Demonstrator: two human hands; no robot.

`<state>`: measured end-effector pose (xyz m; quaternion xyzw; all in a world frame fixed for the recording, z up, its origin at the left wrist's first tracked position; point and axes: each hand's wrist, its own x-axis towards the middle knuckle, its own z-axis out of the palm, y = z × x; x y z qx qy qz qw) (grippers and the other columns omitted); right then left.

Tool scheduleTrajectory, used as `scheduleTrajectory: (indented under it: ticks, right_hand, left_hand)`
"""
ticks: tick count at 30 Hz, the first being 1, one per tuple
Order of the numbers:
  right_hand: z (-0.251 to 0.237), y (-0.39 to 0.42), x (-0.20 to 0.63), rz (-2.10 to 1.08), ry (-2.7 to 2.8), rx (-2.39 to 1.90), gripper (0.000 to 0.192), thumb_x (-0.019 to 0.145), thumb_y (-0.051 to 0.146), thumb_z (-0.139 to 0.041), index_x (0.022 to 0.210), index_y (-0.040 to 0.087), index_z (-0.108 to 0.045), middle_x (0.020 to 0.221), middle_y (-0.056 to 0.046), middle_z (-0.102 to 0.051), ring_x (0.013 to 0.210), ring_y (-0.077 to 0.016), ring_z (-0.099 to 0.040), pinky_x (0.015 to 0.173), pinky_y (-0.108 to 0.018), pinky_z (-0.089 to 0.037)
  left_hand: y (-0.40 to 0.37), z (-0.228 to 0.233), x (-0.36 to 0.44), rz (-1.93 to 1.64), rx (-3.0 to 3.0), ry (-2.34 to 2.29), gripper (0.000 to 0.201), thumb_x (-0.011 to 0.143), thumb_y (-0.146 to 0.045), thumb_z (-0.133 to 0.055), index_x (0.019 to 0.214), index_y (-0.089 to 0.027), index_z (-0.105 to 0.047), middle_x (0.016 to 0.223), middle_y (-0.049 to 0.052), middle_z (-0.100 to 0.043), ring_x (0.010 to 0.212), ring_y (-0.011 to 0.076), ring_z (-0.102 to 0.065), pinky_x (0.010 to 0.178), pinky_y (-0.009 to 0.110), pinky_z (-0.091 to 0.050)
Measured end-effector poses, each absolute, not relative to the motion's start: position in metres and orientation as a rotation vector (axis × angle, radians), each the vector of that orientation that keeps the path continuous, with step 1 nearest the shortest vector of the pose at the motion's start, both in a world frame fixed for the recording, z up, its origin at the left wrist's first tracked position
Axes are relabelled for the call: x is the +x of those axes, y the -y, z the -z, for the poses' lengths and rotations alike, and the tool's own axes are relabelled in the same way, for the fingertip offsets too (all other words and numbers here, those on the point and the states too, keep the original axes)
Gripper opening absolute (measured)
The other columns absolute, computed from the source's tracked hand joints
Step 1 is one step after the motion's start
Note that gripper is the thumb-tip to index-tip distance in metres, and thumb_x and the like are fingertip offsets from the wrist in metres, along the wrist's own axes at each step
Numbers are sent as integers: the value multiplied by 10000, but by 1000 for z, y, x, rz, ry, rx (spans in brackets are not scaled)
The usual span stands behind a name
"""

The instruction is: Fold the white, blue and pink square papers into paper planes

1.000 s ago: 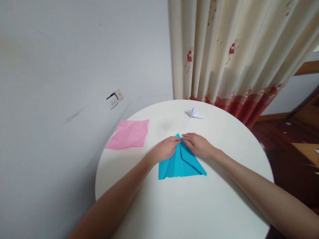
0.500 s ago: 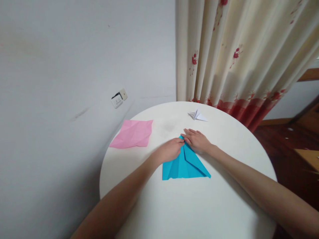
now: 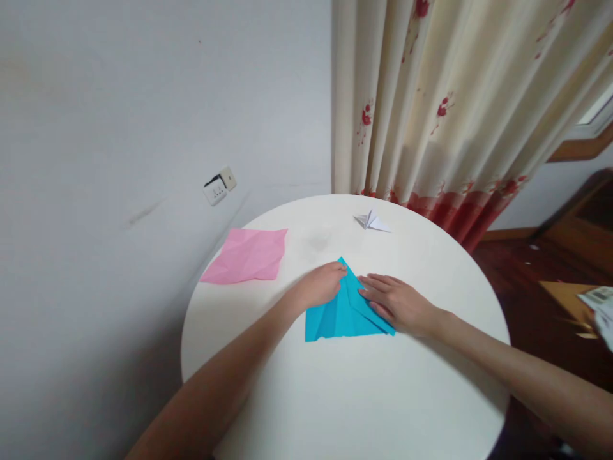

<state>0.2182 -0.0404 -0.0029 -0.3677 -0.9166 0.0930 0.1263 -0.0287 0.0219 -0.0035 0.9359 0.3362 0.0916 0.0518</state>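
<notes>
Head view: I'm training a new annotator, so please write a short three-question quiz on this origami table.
1. True or false: the right hand lies flat on the blue folded paper.
2. Which sheet lies nearest the wall socket? A) the pink paper B) the blue folded paper C) the small white folded piece
3. Fill in: the left hand presses near the blue paper's ____ tip, the one pointing toward the curtain.

Key:
1. True; the fingers are spread along its right fold.
2. A; it sits at the left edge of the round white table.
3. Far (top).
</notes>
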Motion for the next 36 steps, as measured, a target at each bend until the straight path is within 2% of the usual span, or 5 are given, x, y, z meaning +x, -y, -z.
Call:
scheduleTrajectory:
  ticks: [13, 17, 26, 31, 36]
  right_hand:
    - [3, 146, 277, -587, 2528, -1178, 396, 997, 350, -440, 1377, 382, -546, 1532, 18, -397, 1439, -259, -330, 1195, -536, -273]
    - [5, 128, 277, -622, 2202, -1291, 425, 1023, 354, -346, 1414, 330, -511, 1487, -24, -478, 1389, -238, -422, 1145, -503, -381]
    - [4, 73, 200, -439, 2543, -1208, 626, 1010, 485, -323, 1546, 166, -272, 1595, -111, -233, 1480, -269, -218, 1203, -524, -217]
    - [15, 80, 195, -328, 2614, -1220, 671, 1005, 528, -299, 1554, 147, -239, 1590, -121, -232, 1488, -258, -189, 1219, -515, -153]
    - [14, 80, 197, -307, 2620, -1228, 667, 1004, 531, -294, 1556, 162, -235, 1593, -110, -222, 1488, -254, -191, 1218, -507, -162]
  left_hand:
    - [-19, -2, -26, -235, 2861, -1059, 343, 914, -100, -423, 1190, -109, -626, 1278, 134, -624, 1219, 224, -570, 1083, 339, -420]
    - [-20, -2, -26, -226, 2855, -1042, 372, 900, -88, -421, 1214, -97, -620, 1297, 151, -614, 1224, 240, -569, 1082, 357, -427]
    - [-22, 4, -29, -287, 2819, -1065, 420, 887, -67, -399, 1252, -106, -602, 1316, 140, -604, 1241, 216, -547, 1105, 341, -391]
    - [-23, 11, -31, -376, 2860, -1081, 515, 916, -83, -359, 1420, -143, -445, 1486, 112, -464, 1363, 199, -424, 1137, 359, -333]
    - [-26, 17, -29, -268, 2967, -1001, 502, 892, -66, -377, 1381, -99, -484, 1487, 157, -452, 1388, 221, -391, 1120, 394, -334]
